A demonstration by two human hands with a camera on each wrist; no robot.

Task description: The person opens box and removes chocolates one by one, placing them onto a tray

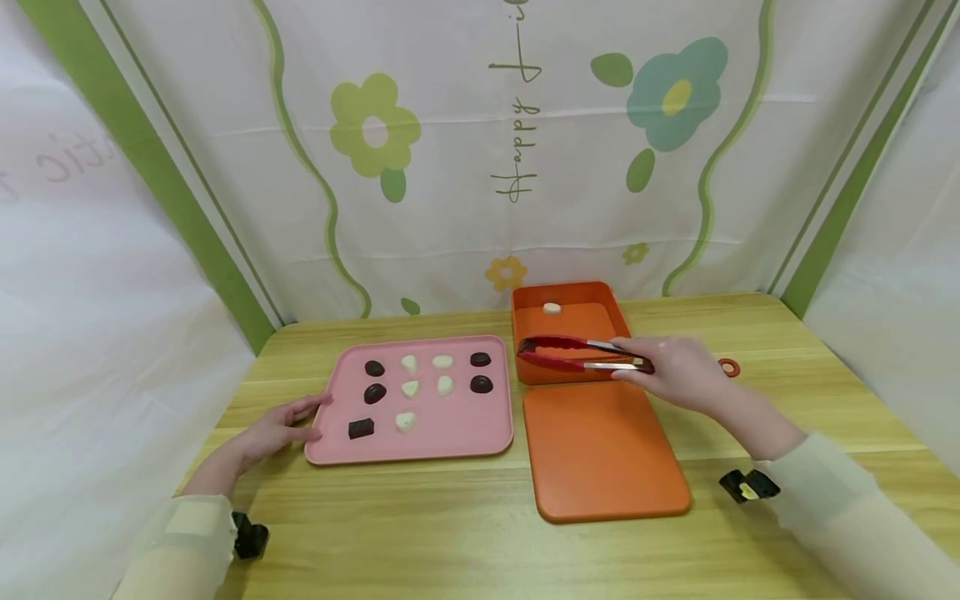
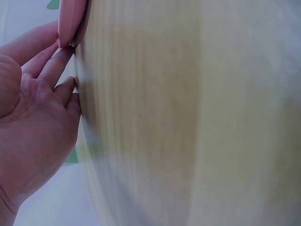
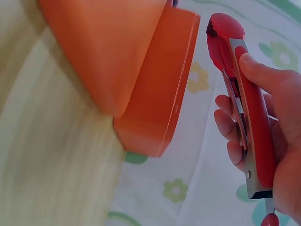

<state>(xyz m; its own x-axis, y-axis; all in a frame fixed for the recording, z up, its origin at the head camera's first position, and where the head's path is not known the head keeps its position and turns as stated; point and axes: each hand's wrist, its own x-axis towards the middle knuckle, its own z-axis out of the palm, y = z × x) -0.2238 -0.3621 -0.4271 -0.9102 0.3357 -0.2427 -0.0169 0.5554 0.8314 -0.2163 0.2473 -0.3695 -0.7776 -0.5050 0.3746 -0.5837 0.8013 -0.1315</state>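
My right hand (image 1: 678, 371) grips red-and-steel kitchen tongs (image 3: 254, 117). Between the tongs' tips is a dark brown chocolate (image 1: 528, 346), over the left side of an orange box (image 1: 622, 321). One white chocolate (image 1: 552, 308) lies inside that box, near its back wall. At the left, my left hand (image 1: 273, 429) touches the edge of a pink tray (image 1: 465, 429) with its thumb and fingers stretched out. Several dark chocolates (image 1: 361, 428) and several white ones (image 1: 406, 422) sit in loose rows on the tray.
An orange lid (image 1: 607, 454) lies flat in front of the box, to the right of the tray. A wooden table (image 1: 420, 533) carries everything. Behind it hangs a white curtain (image 1: 450, 217) printed with flowers, and further white cloth encloses both sides.
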